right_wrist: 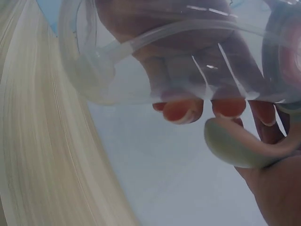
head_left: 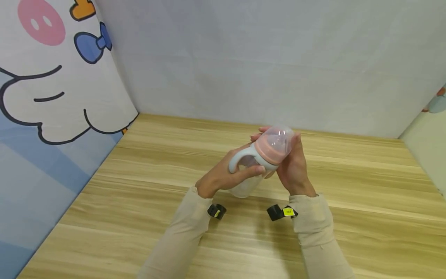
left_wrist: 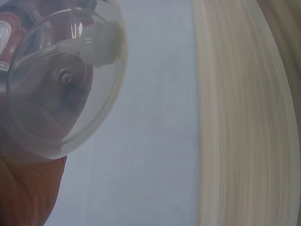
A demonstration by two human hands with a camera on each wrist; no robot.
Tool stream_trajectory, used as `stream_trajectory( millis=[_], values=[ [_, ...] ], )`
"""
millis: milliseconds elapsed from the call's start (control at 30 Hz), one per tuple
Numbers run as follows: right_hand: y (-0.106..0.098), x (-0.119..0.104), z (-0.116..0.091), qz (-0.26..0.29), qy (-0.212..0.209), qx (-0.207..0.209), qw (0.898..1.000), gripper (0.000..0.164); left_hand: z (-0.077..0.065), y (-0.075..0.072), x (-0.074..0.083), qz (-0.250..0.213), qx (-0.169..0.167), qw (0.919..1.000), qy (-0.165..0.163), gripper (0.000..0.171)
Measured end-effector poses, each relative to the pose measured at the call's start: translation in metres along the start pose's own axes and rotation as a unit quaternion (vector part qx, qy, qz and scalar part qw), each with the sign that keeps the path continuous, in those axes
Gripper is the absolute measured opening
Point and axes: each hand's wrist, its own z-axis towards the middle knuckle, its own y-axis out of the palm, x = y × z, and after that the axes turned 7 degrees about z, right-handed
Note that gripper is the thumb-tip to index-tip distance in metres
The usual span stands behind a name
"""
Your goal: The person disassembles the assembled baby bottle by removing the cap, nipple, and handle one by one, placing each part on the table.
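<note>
A baby bottle (head_left: pixel 246 187) with a clear body, a pink collar and a pale blue handle is held tilted over the table, its top toward the upper right. My left hand (head_left: pixel 223 172) grips the body, thumb lying across the front under the collar. At the top end, my right hand (head_left: pixel 296 170) holds the clear domed cap (head_left: pixel 280 136), with the thumb along its right side and fingers partly hidden behind. Through the clear wall, a straw with a weighted end (left_wrist: pixel 101 44) shows in the left wrist view. Fingers (right_wrist: pixel 181 110) wrap the body in the right wrist view.
Below the bottle lies a wood-grain table (head_left: pixel 139 193). A pale cloth wall (head_left: pixel 244 69) stands along its back edge, and a cartoon-printed sheet (head_left: pixel 69 85) borders the left side. Black camera mounts (head_left: pixel 275 212) sit at both wrists.
</note>
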Motion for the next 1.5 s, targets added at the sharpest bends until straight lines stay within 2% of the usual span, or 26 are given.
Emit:
stream_trajectory(
  millis=[167, 500, 733, 900, 1033, 1167, 1300, 1500],
  values=[
    [0.001, -0.001, 0.001, 0.004, -0.001, -0.009, 1.000, 0.073, 0.001, 0.000, 0.001, -0.003, 0.005, 1.0000, 0.004, 0.064],
    [0.005, -0.005, 0.001, -0.007, -0.005, 0.000, 1.000, 0.077, 0.002, -0.001, 0.003, -0.002, 0.002, 0.9999, 0.012, 0.062],
    [0.019, -0.005, -0.004, -0.025, -0.008, 0.035, 0.999, 0.077, -0.007, -0.001, 0.006, 0.001, 0.004, 0.9998, 0.021, 0.076],
    [0.029, -0.013, -0.005, -0.039, -0.035, 0.046, 0.998, 0.075, -0.009, -0.002, 0.009, -0.005, -0.006, 0.9989, 0.046, 0.065],
    [0.037, -0.019, -0.005, -0.064, -0.036, 0.052, 0.996, 0.073, -0.010, -0.004, 0.012, -0.006, -0.015, 0.9984, 0.055, 0.055],
    [0.043, -0.021, -0.006, -0.080, -0.034, 0.063, 0.994, 0.067, -0.013, -0.006, 0.014, -0.003, -0.024, 0.9979, 0.060, 0.055],
    [0.050, -0.023, -0.007, -0.080, -0.048, 0.095, 0.991, 0.061, -0.015, -0.006, 0.015, 0.011, -0.028, 0.9979, 0.058, 0.054],
    [0.065, -0.031, -0.008, -0.063, -0.083, 0.184, 0.977, 0.044, -0.017, -0.004, 0.019, 0.034, -0.037, 0.9970, 0.058, 0.051]
  ],
)
